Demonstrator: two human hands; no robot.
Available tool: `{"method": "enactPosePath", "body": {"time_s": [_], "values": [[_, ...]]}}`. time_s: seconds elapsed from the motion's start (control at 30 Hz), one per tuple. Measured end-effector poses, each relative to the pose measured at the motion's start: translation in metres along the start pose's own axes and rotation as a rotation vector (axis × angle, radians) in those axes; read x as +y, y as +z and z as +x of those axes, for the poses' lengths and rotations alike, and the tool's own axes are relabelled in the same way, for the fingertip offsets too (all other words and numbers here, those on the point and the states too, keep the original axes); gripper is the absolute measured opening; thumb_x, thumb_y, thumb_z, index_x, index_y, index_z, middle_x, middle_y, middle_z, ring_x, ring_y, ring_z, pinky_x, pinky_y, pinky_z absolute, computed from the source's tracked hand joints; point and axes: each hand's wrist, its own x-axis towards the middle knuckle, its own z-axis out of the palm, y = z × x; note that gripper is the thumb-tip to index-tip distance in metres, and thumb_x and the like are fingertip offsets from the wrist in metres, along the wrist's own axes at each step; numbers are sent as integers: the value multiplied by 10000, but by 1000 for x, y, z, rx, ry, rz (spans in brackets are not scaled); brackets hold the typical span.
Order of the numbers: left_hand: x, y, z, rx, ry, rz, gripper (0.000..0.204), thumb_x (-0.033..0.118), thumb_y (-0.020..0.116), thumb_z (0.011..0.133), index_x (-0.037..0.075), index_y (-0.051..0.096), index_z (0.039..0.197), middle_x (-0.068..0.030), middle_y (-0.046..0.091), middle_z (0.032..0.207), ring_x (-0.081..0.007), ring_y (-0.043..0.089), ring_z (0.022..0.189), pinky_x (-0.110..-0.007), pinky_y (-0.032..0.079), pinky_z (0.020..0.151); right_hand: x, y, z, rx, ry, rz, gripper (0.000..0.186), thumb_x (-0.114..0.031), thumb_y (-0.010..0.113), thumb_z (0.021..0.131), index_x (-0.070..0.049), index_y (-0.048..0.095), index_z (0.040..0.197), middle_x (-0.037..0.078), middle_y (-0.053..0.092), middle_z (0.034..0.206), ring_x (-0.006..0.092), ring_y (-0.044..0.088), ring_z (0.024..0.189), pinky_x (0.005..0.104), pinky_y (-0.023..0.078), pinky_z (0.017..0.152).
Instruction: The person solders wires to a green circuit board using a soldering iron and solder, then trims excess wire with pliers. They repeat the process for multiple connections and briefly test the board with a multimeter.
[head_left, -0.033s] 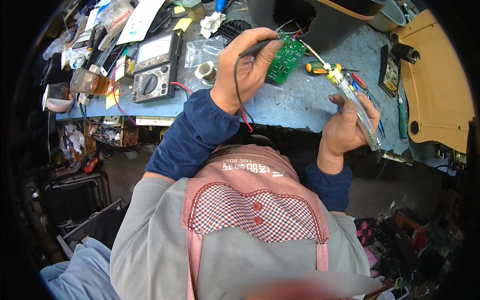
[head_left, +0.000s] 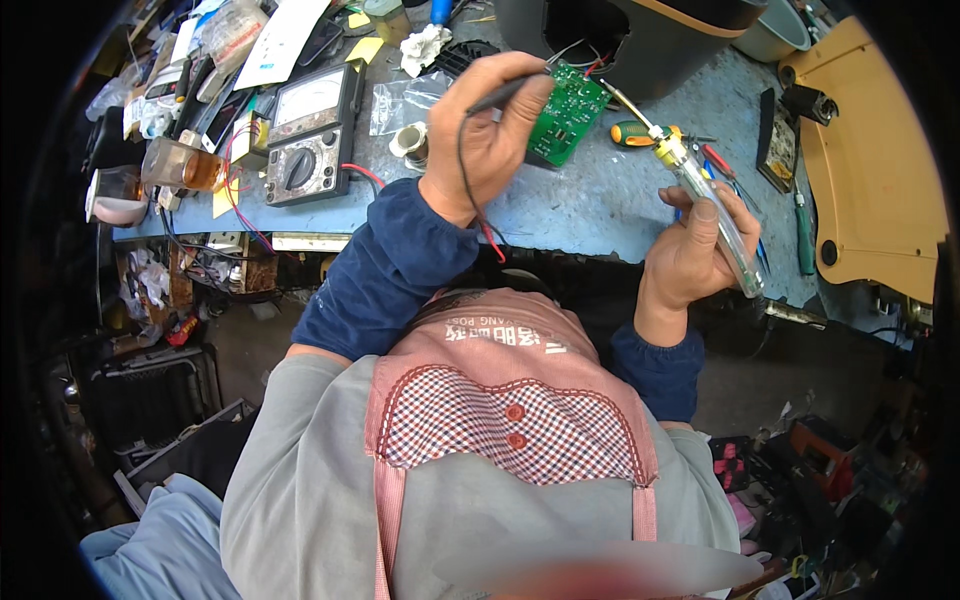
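My left hand point(head_left: 485, 140) grips a black probe point(head_left: 495, 97) with its cable hanging down, against the upper left of a green circuit board point(head_left: 565, 120). Red and grey wires run from the board into an opening in a dark appliance housing point(head_left: 665, 40). In my right hand point(head_left: 700, 245) is a clear-handled soldering iron point(head_left: 692, 175) with a yellow collar, its slim tip pointing up-left near the board's upper right corner. A yellow-green screwdriver point(head_left: 630, 135) lies behind the iron. An analog meter point(head_left: 305, 135) with red and black leads sits left of my left hand.
The blue bench point(head_left: 350, 215) also carries a tilted cup of brown liquid point(head_left: 180, 165), papers, a plastic bag point(head_left: 405, 100), a white spool point(head_left: 408, 145) and several hand tools. A yellow panel point(head_left: 865, 160) stands at the right. Cluttered items lie below the bench.
My left hand, the probe and the board have shifted slightly up and to the left. My right hand with the iron has barely moved.
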Motion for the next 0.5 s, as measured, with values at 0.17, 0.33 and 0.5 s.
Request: {"method": "enactPosePath", "body": {"time_s": [0.17,0.33,0.5], "values": [[6,-10,6,129,82,71,182,43,793,990,14,747,1163,-111,761,974,-213,747,883,-308,576,773,5,-4,1,71,52,19,283,-100,775,1000,39,598,1171,200,691,1085,280,763,752,427,687,679],[42,-35,-5,-230,248,485,226,-32,775,940,8,748,1161,-157,759,1019,-300,758,876,-345,589,796,2,-2,4,128,69,23,252,-144,748,1031,26,607,1152,190,731,964,246,750,724,377,657,659],[38,-59,-43,-413,326,762,359,8,757,826,70,734,1179,-84,719,1015,-308,703,868,-413,562,748,-11,-19,20,219,31,-57,235,-148,744,1032,29,608,1104,201,738,903,233,730,686,344,627,638]]}}
